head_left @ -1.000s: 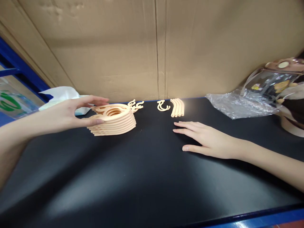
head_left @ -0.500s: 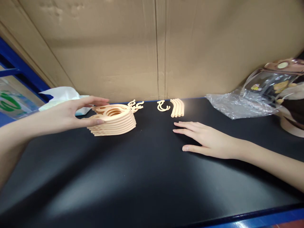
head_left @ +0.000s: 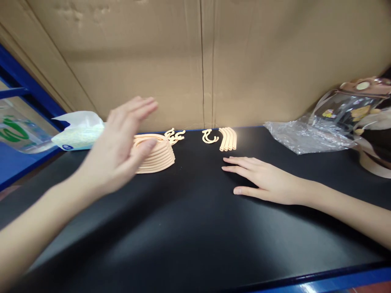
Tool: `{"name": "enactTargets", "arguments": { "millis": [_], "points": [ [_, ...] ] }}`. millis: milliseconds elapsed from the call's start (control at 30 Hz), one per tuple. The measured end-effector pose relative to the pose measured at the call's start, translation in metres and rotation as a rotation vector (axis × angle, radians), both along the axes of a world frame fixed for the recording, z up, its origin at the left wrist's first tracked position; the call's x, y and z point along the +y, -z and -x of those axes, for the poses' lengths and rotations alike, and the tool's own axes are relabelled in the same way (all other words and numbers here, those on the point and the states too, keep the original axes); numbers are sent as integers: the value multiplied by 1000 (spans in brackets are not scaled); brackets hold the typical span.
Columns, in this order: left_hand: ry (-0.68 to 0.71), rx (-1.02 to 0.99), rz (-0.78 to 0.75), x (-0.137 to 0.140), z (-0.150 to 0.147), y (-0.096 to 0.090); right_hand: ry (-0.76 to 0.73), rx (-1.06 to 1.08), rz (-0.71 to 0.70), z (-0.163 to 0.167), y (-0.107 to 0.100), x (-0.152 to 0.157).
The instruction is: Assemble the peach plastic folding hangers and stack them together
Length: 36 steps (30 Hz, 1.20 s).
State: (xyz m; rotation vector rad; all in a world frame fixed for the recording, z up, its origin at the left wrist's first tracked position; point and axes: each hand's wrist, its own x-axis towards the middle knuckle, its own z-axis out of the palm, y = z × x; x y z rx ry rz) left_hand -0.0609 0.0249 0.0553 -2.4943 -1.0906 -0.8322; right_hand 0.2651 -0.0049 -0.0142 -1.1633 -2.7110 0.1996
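My left hand (head_left: 119,146) is raised in front of a stack of peach plastic hangers (head_left: 159,156), fingers out and thumb apart, with nothing in it. It hides the left part of the stack. Several small hooks (head_left: 175,136) lie at the stack's far right end. My right hand (head_left: 259,177) rests open on the black table (head_left: 195,228), thumb and fingers spread. Just beyond its fingertips are several curved peach bars (head_left: 228,138) lined up side by side, and left of those lie loose peach hooks (head_left: 209,137).
A tissue pack (head_left: 77,132) stands at the back left, near a clear bag with green print (head_left: 21,130). Crumpled clear plastic (head_left: 305,134) and a transparent bottle with a brown lid (head_left: 348,101) are at the right. A cardboard wall (head_left: 146,65) closes off the back.
My left hand has come off the hanger stack, moving up and to the right, blurred by motion. The right hand stays where it was.
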Motion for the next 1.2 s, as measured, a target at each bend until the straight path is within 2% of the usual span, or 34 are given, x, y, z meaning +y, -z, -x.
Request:
{"name": "enactTargets", "arguments": {
  "millis": [100, 233, 333, 500, 667, 867, 1033, 1200],
  "points": [
    [100, 102, 85, -17, -34, 17, -15, 19, -11, -1, 1, 1],
    [85, 249, 310, -27, -61, 40, -27, 27, -31, -1, 3, 2],
    [81, 291, 443, -24, -68, 51, -22, 12, -29, -1, 2, 1],
    [97, 255, 577, -15, -69, 65, 5, 31, 19, -1, 0, 1],
    [147, 201, 594, -15, -68, 70, 102, 82, -46, -5, 2, 14],
    [139, 200, 590, -18, -67, 69, 168, 79, -79, -7, 4, 28],
    [136, 191, 589, -19, -65, 69, 374, 79, -218, -9, 6, 29],
    [147, 182, 591, -19, -64, 70, 460, -88, -310, -13, 7, 30]
  ]
}}
